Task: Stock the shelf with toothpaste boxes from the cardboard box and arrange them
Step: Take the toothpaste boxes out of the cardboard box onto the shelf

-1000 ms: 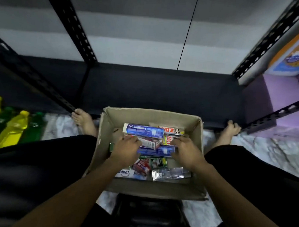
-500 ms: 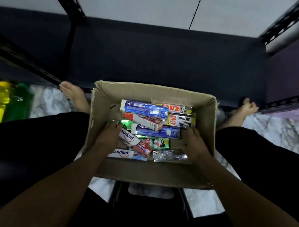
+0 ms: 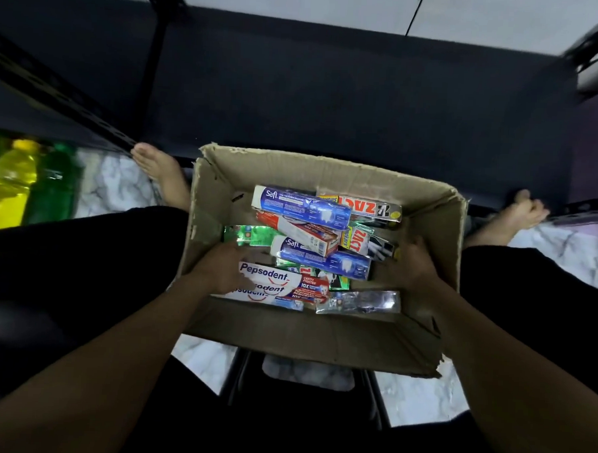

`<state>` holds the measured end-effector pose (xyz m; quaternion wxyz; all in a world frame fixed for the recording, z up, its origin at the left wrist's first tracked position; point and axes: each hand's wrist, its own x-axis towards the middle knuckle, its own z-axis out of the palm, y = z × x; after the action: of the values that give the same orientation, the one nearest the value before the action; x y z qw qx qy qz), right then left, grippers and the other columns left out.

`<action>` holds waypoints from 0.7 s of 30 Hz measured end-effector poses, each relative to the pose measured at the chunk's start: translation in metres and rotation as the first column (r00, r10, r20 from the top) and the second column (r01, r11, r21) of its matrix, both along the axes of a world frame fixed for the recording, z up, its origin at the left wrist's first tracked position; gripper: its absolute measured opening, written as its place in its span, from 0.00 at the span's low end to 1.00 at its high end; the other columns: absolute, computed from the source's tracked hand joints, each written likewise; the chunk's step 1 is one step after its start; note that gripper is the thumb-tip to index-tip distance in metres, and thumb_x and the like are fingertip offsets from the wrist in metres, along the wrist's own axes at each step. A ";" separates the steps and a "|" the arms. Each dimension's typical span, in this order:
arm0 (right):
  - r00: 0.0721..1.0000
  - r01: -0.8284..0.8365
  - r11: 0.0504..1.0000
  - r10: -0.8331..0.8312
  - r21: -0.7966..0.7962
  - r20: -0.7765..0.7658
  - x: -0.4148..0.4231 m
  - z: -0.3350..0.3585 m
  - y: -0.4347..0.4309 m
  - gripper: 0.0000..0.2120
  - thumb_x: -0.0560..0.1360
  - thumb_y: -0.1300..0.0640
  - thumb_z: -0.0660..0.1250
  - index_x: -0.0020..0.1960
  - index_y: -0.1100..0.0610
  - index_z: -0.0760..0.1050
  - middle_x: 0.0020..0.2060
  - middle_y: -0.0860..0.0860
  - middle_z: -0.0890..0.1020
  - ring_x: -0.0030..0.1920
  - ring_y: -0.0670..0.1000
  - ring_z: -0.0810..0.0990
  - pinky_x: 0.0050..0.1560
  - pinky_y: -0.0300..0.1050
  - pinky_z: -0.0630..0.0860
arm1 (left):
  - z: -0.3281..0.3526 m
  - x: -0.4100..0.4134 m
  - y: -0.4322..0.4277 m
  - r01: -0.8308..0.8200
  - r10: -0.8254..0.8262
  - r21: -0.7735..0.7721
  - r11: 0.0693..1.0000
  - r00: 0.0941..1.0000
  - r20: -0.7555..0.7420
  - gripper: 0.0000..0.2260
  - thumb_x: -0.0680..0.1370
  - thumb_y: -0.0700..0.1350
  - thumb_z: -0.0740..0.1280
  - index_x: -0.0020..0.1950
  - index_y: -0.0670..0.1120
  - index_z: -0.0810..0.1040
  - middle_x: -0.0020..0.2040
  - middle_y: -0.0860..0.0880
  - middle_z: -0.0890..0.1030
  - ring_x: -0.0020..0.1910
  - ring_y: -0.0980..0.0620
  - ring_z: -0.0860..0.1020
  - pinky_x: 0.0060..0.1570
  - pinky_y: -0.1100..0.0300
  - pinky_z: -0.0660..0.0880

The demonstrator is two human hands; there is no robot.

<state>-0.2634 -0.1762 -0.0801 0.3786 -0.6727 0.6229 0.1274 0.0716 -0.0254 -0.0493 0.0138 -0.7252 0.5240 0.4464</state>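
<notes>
Cardboard box (image 3: 320, 340) rim torn, left grip (image 3: 224, 271) on Pepsodent box (image 3: 274, 280) end, closure unclear, right grip (image 3: 413, 266) loose beside wall

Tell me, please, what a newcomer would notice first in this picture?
First, the open cardboard box between the person's knees, heaped with toothpaste boxes, a blue Safi box on top at the far side. Both hands reach into it: the left hand touches the Pepsodent box near the front, the right hand is by the right wall. A yellow bottle and a green bottle sit at the far left.
</notes>
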 end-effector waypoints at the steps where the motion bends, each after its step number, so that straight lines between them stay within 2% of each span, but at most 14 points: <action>1: 1.000 0.005 1.000 -0.005 0.018 0.013 -0.002 0.000 -0.001 0.16 0.79 0.58 0.64 0.64 0.64 0.74 0.56 0.61 0.81 0.59 0.62 0.77 0.58 0.46 0.65 | 0.004 0.000 -0.002 -0.036 0.036 0.009 0.999 0.999 -0.015 0.23 0.62 0.45 0.83 0.55 0.47 0.82 0.54 0.47 0.83 0.52 0.50 0.80 0.48 0.63 0.73; 3: 0.998 -0.013 1.000 0.012 0.013 0.059 -0.006 -0.001 0.000 0.12 0.77 0.60 0.67 0.59 0.66 0.78 0.52 0.62 0.83 0.55 0.63 0.80 0.47 0.45 0.67 | 0.010 -0.004 -0.005 -0.132 0.134 0.055 0.990 0.990 -0.046 0.17 0.62 0.45 0.83 0.46 0.49 0.81 0.46 0.52 0.84 0.45 0.53 0.82 0.43 0.61 0.77; 4: 0.997 -0.026 1.000 0.025 0.008 0.077 -0.007 -0.001 0.002 0.13 0.77 0.60 0.68 0.59 0.66 0.77 0.52 0.62 0.83 0.55 0.62 0.80 0.47 0.44 0.68 | 0.012 -0.007 -0.006 -0.192 0.200 0.095 0.977 0.977 -0.080 0.17 0.62 0.44 0.83 0.45 0.48 0.79 0.44 0.53 0.84 0.44 0.53 0.83 0.43 0.59 0.79; 6: 0.994 -0.039 0.999 0.035 0.038 0.102 -0.006 0.003 0.005 0.16 0.76 0.59 0.69 0.62 0.63 0.74 0.55 0.60 0.81 0.58 0.60 0.78 0.54 0.46 0.71 | 0.017 -0.015 -0.008 -0.291 0.325 0.193 0.937 0.929 -0.178 0.18 0.63 0.41 0.82 0.47 0.47 0.77 0.44 0.51 0.85 0.44 0.52 0.84 0.44 0.55 0.81; 7: 0.993 -0.044 0.997 0.037 0.062 0.110 -0.006 0.004 0.006 0.15 0.75 0.59 0.70 0.60 0.61 0.73 0.55 0.59 0.81 0.58 0.59 0.77 0.54 0.47 0.71 | 0.020 -0.019 -0.009 -0.325 0.382 0.248 0.913 0.894 -0.236 0.19 0.64 0.40 0.81 0.49 0.47 0.76 0.46 0.49 0.86 0.46 0.51 0.84 0.43 0.54 0.82; 9: 0.991 -0.041 0.995 0.028 0.094 0.130 -0.005 0.006 0.006 0.10 0.75 0.60 0.71 0.51 0.57 0.71 0.49 0.57 0.80 0.51 0.56 0.78 0.48 0.46 0.72 | 0.024 -0.024 -0.009 -0.373 0.475 0.334 0.866 0.822 -0.315 0.22 0.66 0.40 0.81 0.54 0.47 0.75 0.49 0.47 0.85 0.48 0.49 0.84 0.45 0.52 0.82; 12: 0.984 -0.023 0.996 0.007 0.090 0.176 -0.007 0.013 0.008 0.15 0.74 0.60 0.72 0.42 0.49 0.66 0.44 0.56 0.81 0.46 0.60 0.82 0.47 0.53 0.77 | 0.027 -0.026 -0.008 -0.405 0.526 0.362 0.840 0.772 -0.357 0.25 0.66 0.43 0.81 0.59 0.47 0.77 0.52 0.47 0.85 0.51 0.48 0.84 0.52 0.48 0.81; 15: 0.978 -0.094 0.995 0.086 0.037 0.189 -0.008 0.020 0.017 0.10 0.75 0.59 0.71 0.50 0.54 0.70 0.45 0.51 0.81 0.43 0.55 0.80 0.41 0.44 0.72 | 0.034 -0.030 -0.007 -0.408 0.520 0.342 0.846 0.770 -0.369 0.17 0.69 0.43 0.79 0.56 0.48 0.82 0.54 0.45 0.85 0.50 0.50 0.84 0.51 0.51 0.82; 17: 0.967 -0.181 0.983 0.175 0.018 0.185 -0.005 0.024 0.023 0.11 0.77 0.56 0.69 0.57 0.56 0.72 0.48 0.51 0.81 0.45 0.54 0.80 0.42 0.41 0.70 | 0.042 -0.035 -0.008 -0.407 0.495 0.296 0.864 0.791 -0.360 0.12 0.71 0.39 0.77 0.54 0.45 0.84 0.54 0.42 0.84 0.48 0.50 0.83 0.48 0.54 0.82; 19: 0.954 -0.246 0.969 0.247 -0.026 0.168 0.001 0.037 0.027 0.14 0.79 0.51 0.66 0.63 0.53 0.73 0.55 0.53 0.82 0.51 0.56 0.82 0.49 0.43 0.75 | 0.050 -0.037 -0.009 -0.374 0.447 0.262 0.890 0.829 -0.336 0.11 0.71 0.38 0.77 0.52 0.44 0.84 0.49 0.41 0.84 0.44 0.49 0.81 0.47 0.54 0.81; 21: 0.944 -0.289 0.954 0.297 -0.079 0.144 0.007 0.052 0.027 0.16 0.80 0.47 0.62 0.65 0.48 0.74 0.57 0.56 0.82 0.54 0.58 0.81 0.54 0.49 0.77 | 0.064 -0.038 -0.013 -0.289 0.334 0.186 0.939 0.893 -0.300 0.11 0.69 0.40 0.79 0.50 0.49 0.85 0.39 0.45 0.82 0.39 0.51 0.79 0.46 0.52 0.81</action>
<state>-0.2565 -0.1494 -0.0276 0.3833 -0.7760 0.4881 0.1123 0.0335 -0.0387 0.0142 -0.0954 -0.7130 0.3638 0.5917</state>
